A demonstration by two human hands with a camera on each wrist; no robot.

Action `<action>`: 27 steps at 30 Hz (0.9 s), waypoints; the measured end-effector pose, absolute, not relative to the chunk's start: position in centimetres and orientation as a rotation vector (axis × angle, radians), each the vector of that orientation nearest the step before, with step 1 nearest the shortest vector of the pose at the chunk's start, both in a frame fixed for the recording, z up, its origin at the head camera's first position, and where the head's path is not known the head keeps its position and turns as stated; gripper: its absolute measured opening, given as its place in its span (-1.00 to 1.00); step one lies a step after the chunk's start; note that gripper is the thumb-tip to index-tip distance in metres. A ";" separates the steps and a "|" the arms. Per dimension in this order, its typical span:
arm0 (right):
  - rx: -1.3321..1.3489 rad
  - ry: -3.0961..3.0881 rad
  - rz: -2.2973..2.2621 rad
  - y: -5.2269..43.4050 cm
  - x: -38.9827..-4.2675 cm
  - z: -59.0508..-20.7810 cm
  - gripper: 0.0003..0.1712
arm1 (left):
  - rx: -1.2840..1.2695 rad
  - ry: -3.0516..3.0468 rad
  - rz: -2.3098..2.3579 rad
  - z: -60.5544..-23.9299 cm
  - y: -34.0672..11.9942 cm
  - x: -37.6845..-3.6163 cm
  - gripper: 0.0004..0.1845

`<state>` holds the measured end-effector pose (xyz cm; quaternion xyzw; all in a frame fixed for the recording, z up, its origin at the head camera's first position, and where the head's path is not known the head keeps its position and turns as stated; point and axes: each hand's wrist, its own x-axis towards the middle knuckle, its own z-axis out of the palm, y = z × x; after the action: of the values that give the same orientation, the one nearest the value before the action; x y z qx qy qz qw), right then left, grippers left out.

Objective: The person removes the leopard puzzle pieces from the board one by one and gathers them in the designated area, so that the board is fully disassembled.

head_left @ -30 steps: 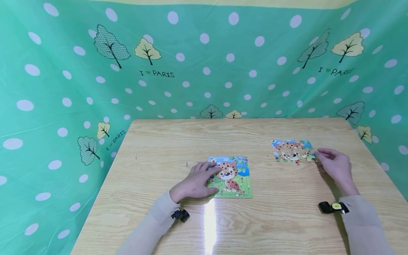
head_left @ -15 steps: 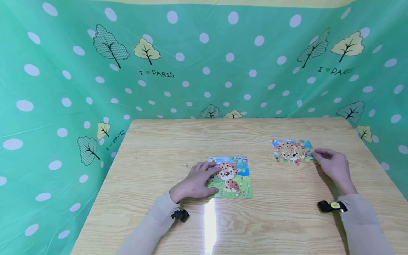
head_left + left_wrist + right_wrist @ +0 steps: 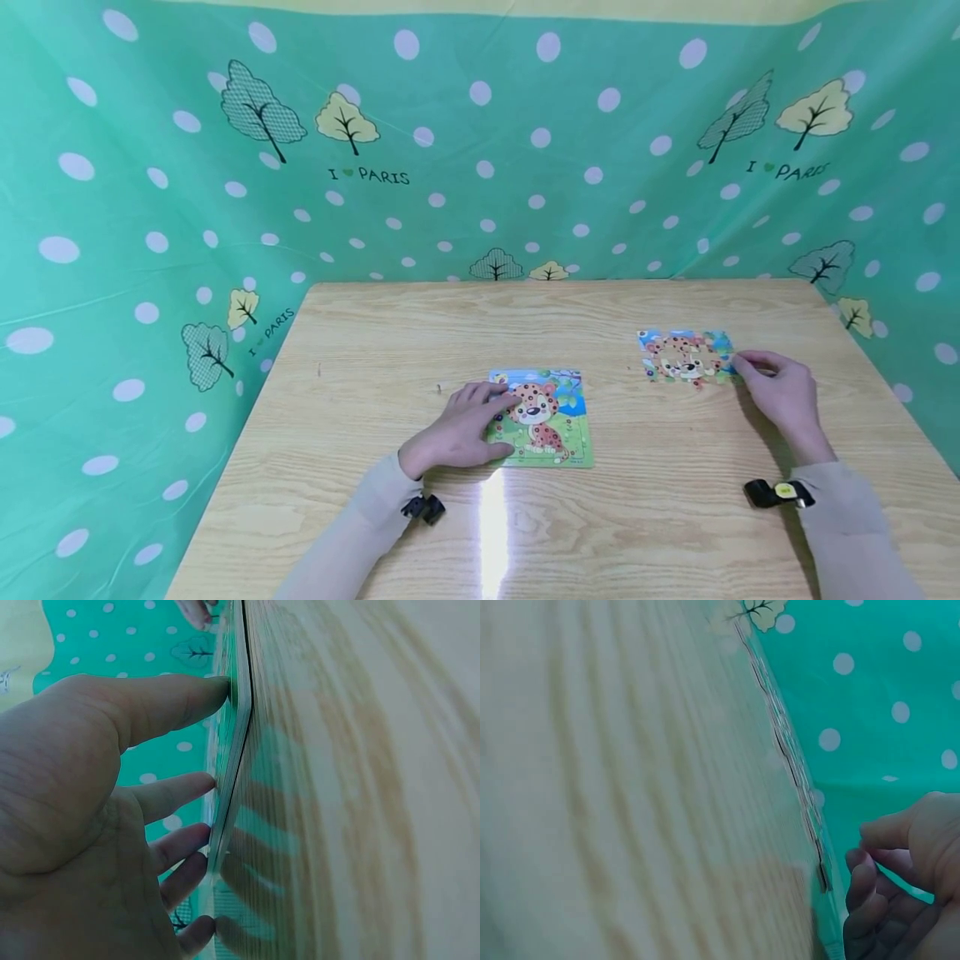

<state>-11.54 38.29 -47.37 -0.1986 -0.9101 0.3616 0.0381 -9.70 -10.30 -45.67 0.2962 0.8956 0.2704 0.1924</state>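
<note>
A puzzle board (image 3: pixel 551 421) with a spotted leopard picture lies flat near the middle of the wooden table (image 3: pixel 600 517). My left hand (image 3: pixel 491 425) rests on its left part, fingers spread and fairly straight; in the left wrist view the fingertips (image 3: pixel 214 780) touch the board's edge (image 3: pixel 238 727). To the right lies a cluster of joined puzzle pieces (image 3: pixel 682 357). My right hand (image 3: pixel 738 361) is at its right edge, thumb and forefinger pinching the outermost piece. The right wrist view shows curled fingers (image 3: pixel 862 877) close to the pieces' edge (image 3: pixel 795 780).
A green polka-dot cloth (image 3: pixel 480 150) with tree prints surrounds the table on the back and both sides. Black straps sit on both wrists (image 3: pixel 423 507) (image 3: pixel 776 493). A bright glare streak (image 3: pixel 491 525) lies on the table's near part.
My right hand has slid slightly left, bringing the piece at the cluster's right edge in against the other pieces. The left hand and the board have stayed put.
</note>
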 end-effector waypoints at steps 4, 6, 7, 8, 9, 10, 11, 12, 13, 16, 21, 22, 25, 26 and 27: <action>-0.544 -2.792 1.122 37.6 -11.4 -47.0 -0.33 | 0.832 2.512 0.766 -45.7 -10.3 -9.7 -0.20; -0.513 -2.794 1.140 37.2 -11.3 -46.8 -0.32 | 0.830 2.513 0.761 -45.7 -10.3 -9.7 -0.20; -0.500 -2.799 1.147 37.0 -11.3 -46.7 -0.31 | 0.830 2.514 0.757 -45.7 -10.2 -9.7 -0.20; -0.487 -2.804 1.157 36.8 -11.2 -46.6 -0.31 | 0.829 2.514 0.756 -45.8 -10.2 -9.7 -0.20; -0.472 -2.811 1.166 36.6 -11.1 -46.4 -0.31 | 0.827 2.515 0.752 -45.8 -10.2 -9.7 -0.20; -0.456 -2.819 1.171 36.4 -11.1 -46.3 -0.31 | 0.826 2.517 0.750 -45.8 -10.2 -9.7 -0.21; -0.435 -2.828 1.174 36.1 -11.0 -46.2 -0.32 | 0.825 2.517 0.748 -45.7 -10.2 -9.7 -0.20; -0.414 -2.834 1.178 35.8 -11.0 -46.1 -0.33 | 0.824 2.519 0.749 -45.7 -10.2 -9.6 -0.20; -0.390 -2.838 1.180 35.5 -10.9 -46.0 -0.34 | 0.824 2.521 0.751 -45.7 -10.2 -9.6 -0.20; -0.301 -2.834 1.187 34.7 -10.8 -46.0 -0.40 | 0.823 2.522 0.758 -45.7 -10.2 -9.6 -0.20; -0.180 -2.835 1.172 33.3 -10.7 -46.0 -0.44 | 0.829 2.518 0.763 -45.7 -10.3 -9.6 -0.20; -0.159 -2.838 1.163 33.0 -10.7 -46.0 -0.45 | 0.831 2.518 0.761 -45.7 -10.3 -9.6 -0.20; -0.104 -2.839 1.165 32.2 -10.7 -45.9 -0.48 | 0.841 2.521 0.764 -45.8 -10.3 -9.7 -0.21; -0.087 -2.836 1.178 31.9 -10.7 -45.9 -0.49 | 0.843 2.523 0.763 -45.8 -10.3 -9.7 -0.21; -0.067 -2.835 1.189 31.7 -10.7 -45.9 -0.50 | 0.844 2.524 0.764 -45.8 -10.3 -9.7 -0.21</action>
<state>-10.66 31.65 -45.93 -0.0218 -0.9214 0.3866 0.0334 -9.68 -10.30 -45.83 0.2997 0.8957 0.2712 0.1853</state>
